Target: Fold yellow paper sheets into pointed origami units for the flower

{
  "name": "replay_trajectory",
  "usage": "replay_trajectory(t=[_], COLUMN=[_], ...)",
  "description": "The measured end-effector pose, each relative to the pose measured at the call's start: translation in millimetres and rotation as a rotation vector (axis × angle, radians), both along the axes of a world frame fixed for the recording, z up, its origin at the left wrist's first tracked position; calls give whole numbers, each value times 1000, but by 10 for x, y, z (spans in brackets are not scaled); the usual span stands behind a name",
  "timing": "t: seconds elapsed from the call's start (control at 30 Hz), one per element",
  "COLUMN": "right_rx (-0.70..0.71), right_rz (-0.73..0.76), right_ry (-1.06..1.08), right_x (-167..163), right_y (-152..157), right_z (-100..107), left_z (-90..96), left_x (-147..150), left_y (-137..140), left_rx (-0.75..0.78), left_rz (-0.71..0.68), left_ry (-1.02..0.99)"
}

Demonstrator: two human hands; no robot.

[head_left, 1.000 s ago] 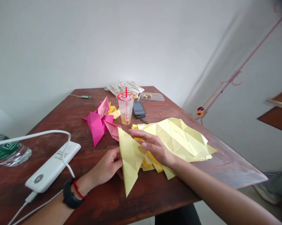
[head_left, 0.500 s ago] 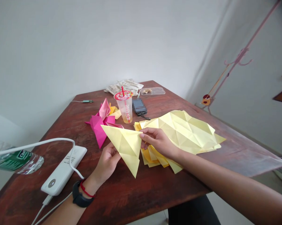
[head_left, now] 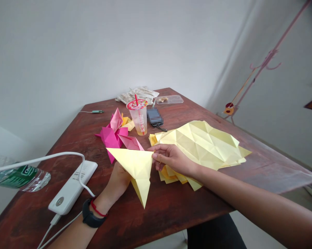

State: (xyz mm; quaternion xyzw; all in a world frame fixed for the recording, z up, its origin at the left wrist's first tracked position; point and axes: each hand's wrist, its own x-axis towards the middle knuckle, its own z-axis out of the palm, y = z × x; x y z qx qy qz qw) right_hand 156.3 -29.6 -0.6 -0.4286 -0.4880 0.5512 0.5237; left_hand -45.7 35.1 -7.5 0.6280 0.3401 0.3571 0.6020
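Note:
A pale yellow sheet of origami paper (head_left: 136, 166), folded into a pointed triangular form, is held up over the near part of the table. My right hand (head_left: 170, 158) pinches its upper right corner between thumb and fingers. Behind the paper, my left hand (head_left: 121, 178) grips its left side, with most of the fingers hidden. Right of my hands lies a stack of creased yellow sheets (head_left: 202, 141), with deeper yellow ones beneath. Folded magenta paper pieces (head_left: 110, 137) and a pink folded piece (head_left: 131, 141) sit just beyond the held paper.
A plastic cup with a red straw (head_left: 139, 119) stands mid-table beside a phone (head_left: 155, 117). At the left are a white power strip (head_left: 72, 188) with cables and a water bottle on its side (head_left: 20, 176). A clear tray (head_left: 175, 99) and crumpled cloth (head_left: 137, 94) lie at the back.
The yellow paper has moved slightly down and left and tipped, its lower part folding more deeply. My left hand has slipped further behind it; more of the pink piece shows.

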Motion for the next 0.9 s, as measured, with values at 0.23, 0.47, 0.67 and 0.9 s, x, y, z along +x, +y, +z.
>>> replay_trajectory(t=[0.23, 0.47, 0.67, 0.9], right_rx=[29, 26, 2, 12], right_rz=[-120, -50, -11, 41], right_ry=[14, -24, -61, -76], right_x=[18, 15, 17, 31], right_y=[-10, -59, -74, -83], right_z=[45, 84, 99, 118], left_z=[-84, -25, -6, 31], left_x=[-63, -62, -75, -79], left_y=[53, 12, 10, -18], left_rx=[37, 155, 216, 384], left_rz=[173, 102, 72, 25], left_ry=[-63, 22, 38, 88])
